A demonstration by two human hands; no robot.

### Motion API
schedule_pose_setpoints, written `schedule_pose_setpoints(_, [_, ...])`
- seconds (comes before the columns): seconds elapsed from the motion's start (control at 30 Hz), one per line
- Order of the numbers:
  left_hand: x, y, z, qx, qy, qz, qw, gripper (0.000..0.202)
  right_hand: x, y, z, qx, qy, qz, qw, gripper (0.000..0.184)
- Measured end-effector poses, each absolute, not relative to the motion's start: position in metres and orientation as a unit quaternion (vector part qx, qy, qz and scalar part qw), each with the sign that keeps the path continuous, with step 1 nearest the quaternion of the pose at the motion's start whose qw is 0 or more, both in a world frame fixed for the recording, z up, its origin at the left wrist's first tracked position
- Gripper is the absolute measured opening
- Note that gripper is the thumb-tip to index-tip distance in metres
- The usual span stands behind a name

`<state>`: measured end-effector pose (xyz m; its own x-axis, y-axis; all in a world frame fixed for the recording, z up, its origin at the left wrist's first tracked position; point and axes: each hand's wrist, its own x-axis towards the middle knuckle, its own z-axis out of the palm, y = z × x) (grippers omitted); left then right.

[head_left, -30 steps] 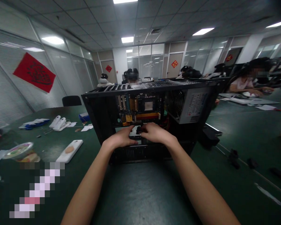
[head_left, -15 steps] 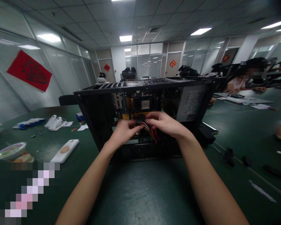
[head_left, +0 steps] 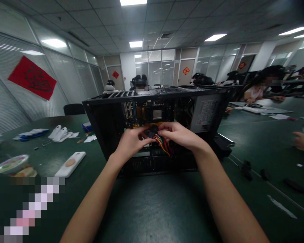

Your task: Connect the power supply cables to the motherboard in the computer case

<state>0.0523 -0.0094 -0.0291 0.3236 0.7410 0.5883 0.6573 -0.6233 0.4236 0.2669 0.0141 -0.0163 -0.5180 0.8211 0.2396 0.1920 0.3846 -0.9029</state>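
Two hands are engaged: the left hand (head_left: 131,140), its thumb below and forefinger above, holds a small black plastic connector (head_left: 154,130), while the right hand (head_left: 176,132), its thumb and fingers drawn narrow, pinches the right edge of the same piece.

Handling, as judged: the rigid housing should carry the grip, not the loose bundle of yellow, red, white and black wires (head_left: 164,145) trailing from it. Wires are best left slack, with no sharp bend where they leave the plastic. Both hands should bear evenly, so that the connector does not twist, and knuckles should keep clear of the dark circuit board (head_left: 164,107) with its silvery square processor plate (head_left: 157,114) behind. Steady, straight pressure is preferable to rocking (the case is unlikely to forgive a slip against its metal edges).

Position: the connector lies between the two sets of fingertips, at the open side of the black metal computer case (head_left: 152,97) and in front of the board's lower part. Its wires hang below and to the right, under the right hand's fingers. Its pin face cannot be made out.
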Motion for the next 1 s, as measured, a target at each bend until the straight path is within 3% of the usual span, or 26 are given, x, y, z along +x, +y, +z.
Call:
schedule_pose_setpoints(0.07, [0.051,-0.01,-0.028,0.829,0.413,0.374,0.05,0.063,0.268,0.012,-0.014,-0.328,-0.768,0.436,0.336,0.016])
schedule_pose_setpoints(0.13, [0.05,-0.012,-0.026,0.849,0.396,0.348,0.044,0.066,0.269,0.01,-0.012,-0.322,-0.784,0.429,0.313,0.017])
schedule_pose_setpoints(0.47, [0.049,-0.022,-0.018,0.84,0.461,0.266,-0.106,0.052,0.258,0.003,-0.016,-0.309,-0.825,0.374,0.291,0.021])
schedule_pose_setpoints(0.67, [0.054,-0.03,-0.01,0.81,0.506,0.248,-0.164,0.036,0.239,-0.001,-0.02,-0.282,-0.838,0.297,0.36,0.032])
schedule_pose_setpoints(1.0, [0.055,-0.031,-0.01,0.812,0.477,0.33,-0.067,0.043,0.24,-0.009,-0.015,-0.28,-0.828,0.302,0.38,0.041])
